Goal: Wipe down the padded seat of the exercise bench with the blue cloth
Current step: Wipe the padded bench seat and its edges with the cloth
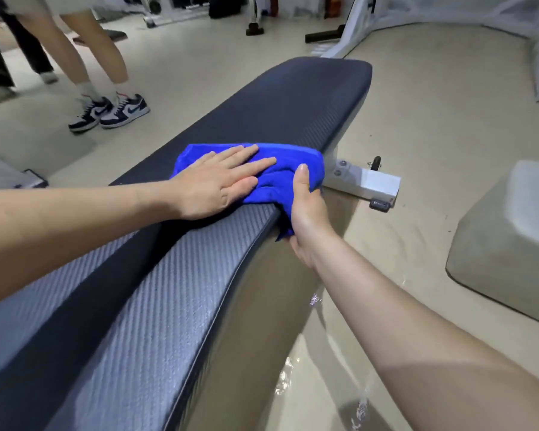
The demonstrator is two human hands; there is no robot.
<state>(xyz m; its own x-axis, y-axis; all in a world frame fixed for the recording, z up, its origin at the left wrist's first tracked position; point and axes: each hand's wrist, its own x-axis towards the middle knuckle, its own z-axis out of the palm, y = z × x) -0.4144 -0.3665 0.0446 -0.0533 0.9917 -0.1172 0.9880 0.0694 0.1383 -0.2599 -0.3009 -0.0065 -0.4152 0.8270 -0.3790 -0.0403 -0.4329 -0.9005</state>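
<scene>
Blue cloth (288,169) lies bunched on the padded seat (271,113) of the bench, at its right edge, roughly midway along the length; part of it drapes over that edge and hangs down the side.

Left hand (218,181): flat, palm down, fingers extended and close together, pressing the cloth's left portion onto the pad. Not gripping.

Right hand (305,213): at the right edge, thumb on top of the cloth, fingers curled under and around the hanging part, so clenched on the cloth.

Seat surface dark, ribbed texture, far end rounded. White frame foot (371,185) shows below the right edge, beyond the cloth.

Off the bench's left side, on the floor (433,104): a standing person's legs, dark-and-white sneakers (111,112). A pale padded block (511,237) sits on the floor well right of the bench. No containers in view.
</scene>
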